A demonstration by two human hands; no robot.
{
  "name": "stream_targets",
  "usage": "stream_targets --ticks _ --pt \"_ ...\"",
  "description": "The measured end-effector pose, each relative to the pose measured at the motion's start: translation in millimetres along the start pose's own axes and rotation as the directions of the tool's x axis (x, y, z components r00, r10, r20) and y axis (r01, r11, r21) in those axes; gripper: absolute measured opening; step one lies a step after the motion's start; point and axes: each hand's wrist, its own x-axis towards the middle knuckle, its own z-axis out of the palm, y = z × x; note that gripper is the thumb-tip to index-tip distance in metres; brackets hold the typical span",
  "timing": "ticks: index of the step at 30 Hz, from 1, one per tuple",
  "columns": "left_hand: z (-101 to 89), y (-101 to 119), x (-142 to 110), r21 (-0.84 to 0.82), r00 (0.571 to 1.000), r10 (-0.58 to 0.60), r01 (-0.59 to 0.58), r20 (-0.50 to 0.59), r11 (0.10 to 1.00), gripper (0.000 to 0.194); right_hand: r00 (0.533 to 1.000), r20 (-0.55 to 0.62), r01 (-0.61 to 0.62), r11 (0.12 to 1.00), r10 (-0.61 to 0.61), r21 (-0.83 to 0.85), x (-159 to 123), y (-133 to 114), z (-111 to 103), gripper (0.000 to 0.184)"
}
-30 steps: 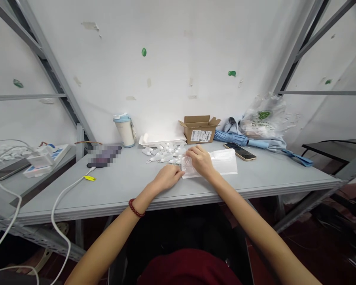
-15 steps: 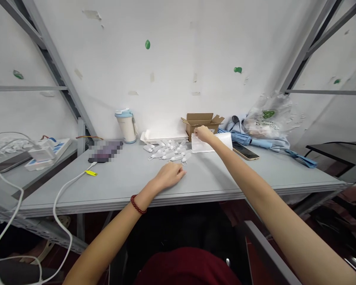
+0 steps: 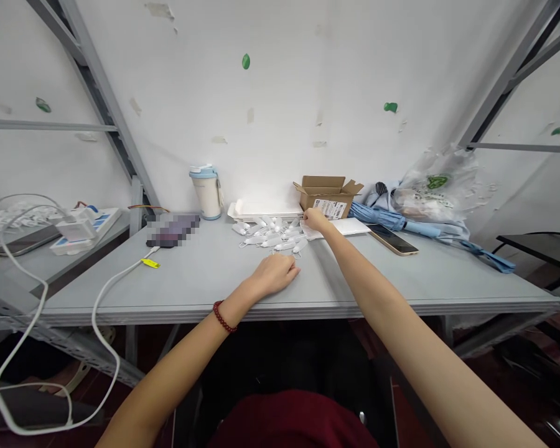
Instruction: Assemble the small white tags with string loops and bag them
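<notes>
My left hand [image 3: 276, 274] rests on the grey table near its front edge, fingers curled; whatever they may hold is hidden. Just beyond it lies a loose pile of small white plastic pieces [image 3: 273, 233] with thin loops at their ends. My right hand [image 3: 315, 219] reaches past the pile, its fingers closed on the left end of a white paper sheet [image 3: 352, 228]. That sheet lies low over the table in front of an open cardboard box [image 3: 329, 196]. Behind the pile sits a stack of white flat cards or trays [image 3: 266, 210].
A cream tumbler [image 3: 206, 194] with a blue lid stands by the wall. At left are a blurred-out phone [image 3: 172, 231] on a white cable and a power strip [image 3: 86, 233]. To the right lie another phone [image 3: 394, 240], a blue umbrella [image 3: 420, 228] and a plastic bag [image 3: 434, 190].
My right hand has come lower and nearer the pile, and the white sheet has gone from raised to nearly flat. My left hand stays in place. The view has shifted slightly.
</notes>
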Motion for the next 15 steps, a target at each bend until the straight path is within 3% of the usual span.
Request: stream_targets --ticks 4,7,15 --pt "-0.3 0.8 -0.2 0.014 1.0 -0.001 0.001 -0.003 1.0 0.026 0.997 -0.076 -0.031 0.999 0.028 -0.039 -0.4 -8.4 -4.2 0.035" --pt "-0.4 1.3 -0.6 0.02 1.0 -0.002 0.002 -0.002 1.0 0.026 0.99 -0.14 0.009 0.997 -0.021 -0.08 -1.8 -14.7 -6.1 0.041" --pt "-0.1 -0.1 -0.8 0.008 1.0 0.005 -0.005 0.0 1.0 0.025 0.98 -0.152 0.105 0.982 -0.129 -0.157 3.8 -20.4 -10.0 0.039"
